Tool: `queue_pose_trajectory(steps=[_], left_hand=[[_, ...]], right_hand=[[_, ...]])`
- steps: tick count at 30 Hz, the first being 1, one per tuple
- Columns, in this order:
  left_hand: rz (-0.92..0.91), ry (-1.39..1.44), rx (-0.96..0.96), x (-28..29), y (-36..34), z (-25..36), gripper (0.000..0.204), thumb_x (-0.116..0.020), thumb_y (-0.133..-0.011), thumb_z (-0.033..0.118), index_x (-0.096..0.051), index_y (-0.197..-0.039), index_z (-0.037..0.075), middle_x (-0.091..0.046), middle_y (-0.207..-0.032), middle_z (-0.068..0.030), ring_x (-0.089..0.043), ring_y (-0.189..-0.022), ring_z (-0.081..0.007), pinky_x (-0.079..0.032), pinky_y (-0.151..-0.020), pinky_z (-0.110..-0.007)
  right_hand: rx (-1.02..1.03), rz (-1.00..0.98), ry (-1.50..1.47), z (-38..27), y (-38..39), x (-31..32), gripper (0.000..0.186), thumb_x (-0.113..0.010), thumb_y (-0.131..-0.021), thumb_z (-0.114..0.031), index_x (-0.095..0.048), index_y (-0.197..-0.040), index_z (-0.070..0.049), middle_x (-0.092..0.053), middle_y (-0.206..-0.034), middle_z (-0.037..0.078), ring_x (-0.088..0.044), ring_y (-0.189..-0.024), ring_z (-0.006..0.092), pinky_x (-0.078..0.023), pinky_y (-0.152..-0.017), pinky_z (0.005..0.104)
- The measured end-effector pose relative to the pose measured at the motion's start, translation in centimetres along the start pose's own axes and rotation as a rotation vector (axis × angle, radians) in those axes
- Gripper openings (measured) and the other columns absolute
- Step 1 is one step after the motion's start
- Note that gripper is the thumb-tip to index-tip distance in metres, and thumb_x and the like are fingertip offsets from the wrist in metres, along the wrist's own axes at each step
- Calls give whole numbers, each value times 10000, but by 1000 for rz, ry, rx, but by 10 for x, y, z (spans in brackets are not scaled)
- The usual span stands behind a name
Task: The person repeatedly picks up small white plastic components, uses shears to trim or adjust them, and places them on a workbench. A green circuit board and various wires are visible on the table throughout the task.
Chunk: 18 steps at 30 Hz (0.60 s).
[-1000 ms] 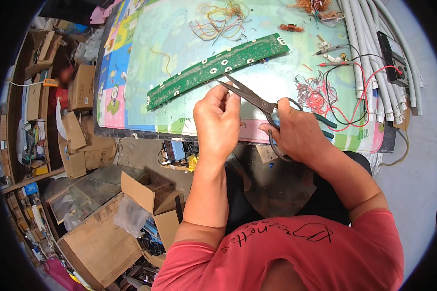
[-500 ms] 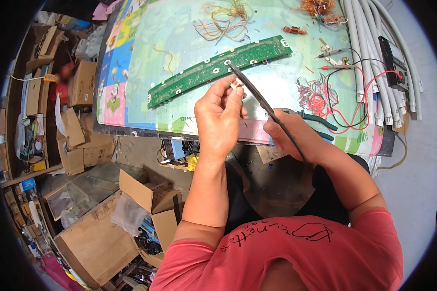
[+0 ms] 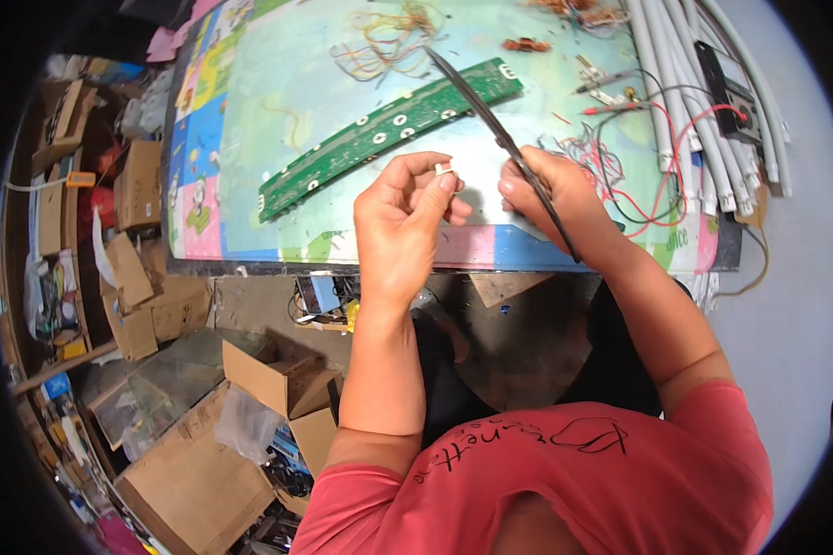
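My left hand (image 3: 403, 208) is closed in a pinch over the near part of the table, with a small white plastic connector (image 3: 442, 169) between thumb and fingertips. My right hand (image 3: 555, 192) grips a long, thin dark tool (image 3: 477, 102); its narrow end points up and away, over the table, and its back end lies along my wrist. Whether the tool is tweezers or scissors I cannot tell. The tool is apart from the connector. Beyond my left hand lies a long green circuit board (image 3: 342, 153), slightly curved in this view.
Tangled thin wires (image 3: 384, 46) lie at the far side. Red and black wire scraps (image 3: 588, 153) are right of my right hand. A black multimeter (image 3: 727, 79) with probes rests on white tubes (image 3: 657, 83). Cardboard boxes (image 3: 282, 379) stand on the floor at left.
The dark tool has moved up and away from the white connector in my left hand, and my right hand has risen with it. The whole view has shifted slightly.
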<state>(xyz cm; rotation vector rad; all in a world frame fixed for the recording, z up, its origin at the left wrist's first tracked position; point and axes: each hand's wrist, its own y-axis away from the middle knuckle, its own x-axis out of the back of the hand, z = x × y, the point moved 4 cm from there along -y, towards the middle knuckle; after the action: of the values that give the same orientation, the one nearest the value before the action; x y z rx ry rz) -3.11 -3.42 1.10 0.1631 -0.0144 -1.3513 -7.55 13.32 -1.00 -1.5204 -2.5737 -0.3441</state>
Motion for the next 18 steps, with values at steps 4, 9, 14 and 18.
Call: queue_pose_trajectory(steps=[4, 9, 14, 18], left_hand=[[-40, -13, 27, -12, 2, -2, 203, -607, -881, 32, -614, -1057, -69, -642, -826, -89, -605, -666, -136, -499, -623, -262], [-104, -55, 49, -22, 3, -6, 224, -607, -884, 37, -612, -1076, -77, -649, -858, -98, -611, -691, -143, -504, -642, -263], [-119, 31, 85, -25, 0, -13, 238, -598, -889, 48, -609, -1088, -82, -656, -910, -114, -621, -708, -151, -521, -672, -270], [-107, 321, 167, -12, -10, -18, 252, -589, -886, 49, -601, -1103, -78, -652, -928, -141, -627, -712, -150, -532, -671, -278]], right_hand=[[-41, 47, -267, -1, -1, 2, 227, -607, -877, -241, -594, -835, -18, -440, -607, -64, -391, -574, 32, -329, -506, 232], [-40, 46, -245, -1, -2, 7, 196, -634, -860, -209, -603, -838, -16, -449, -604, -58, -399, -577, 34, -323, -496, 231], [-19, 27, -181, 2, -2, 7, 218, -658, -853, -216, -593, -816, -10, -444, -592, -44, -396, -571, 40, -323, -488, 243], [-91, -54, -205, -10, 4, -4, 274, -629, -880, -266, -570, -779, -18, -438, -579, -35, -393, -555, 43, -324, -482, 243]])
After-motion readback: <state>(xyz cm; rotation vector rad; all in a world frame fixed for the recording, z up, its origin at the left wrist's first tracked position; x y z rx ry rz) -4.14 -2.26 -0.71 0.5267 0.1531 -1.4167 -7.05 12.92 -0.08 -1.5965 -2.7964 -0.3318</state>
